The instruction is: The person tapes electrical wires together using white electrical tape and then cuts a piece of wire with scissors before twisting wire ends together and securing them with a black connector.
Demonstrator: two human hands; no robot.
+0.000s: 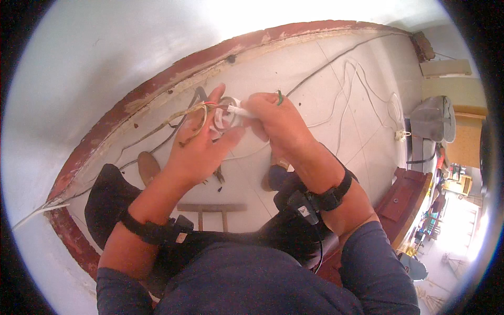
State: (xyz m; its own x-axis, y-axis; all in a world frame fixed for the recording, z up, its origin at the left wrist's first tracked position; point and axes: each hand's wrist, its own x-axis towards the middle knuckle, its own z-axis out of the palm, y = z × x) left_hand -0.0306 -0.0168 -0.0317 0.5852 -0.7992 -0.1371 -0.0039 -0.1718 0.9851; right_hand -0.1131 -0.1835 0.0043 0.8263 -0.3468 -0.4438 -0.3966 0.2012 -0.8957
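Note:
My left hand (197, 152) is curled around thin wires (212, 105), one of them red, with its index finger stretched out. A loose brownish wire end (197, 130) hangs over the back of that hand. Between my hands is a white ring (219, 119), which looks like a roll of tape; fingers partly cover it. My right hand (275, 118) pinches a white strip-like piece (240, 111), cable or tape, whose left end meets the wires. A short green piece (280, 97) shows at its knuckles. Dark cables (197, 100) pass behind my left hand.
White cable (341, 115) lies in loops on the tiled floor to the right, ending near a small bundle (402, 135). A dark cable (336, 58) runs along the red skirting (262, 37). A wooden frame piece (210, 208) lies before me. Dark red furniture (401, 197) stands at right.

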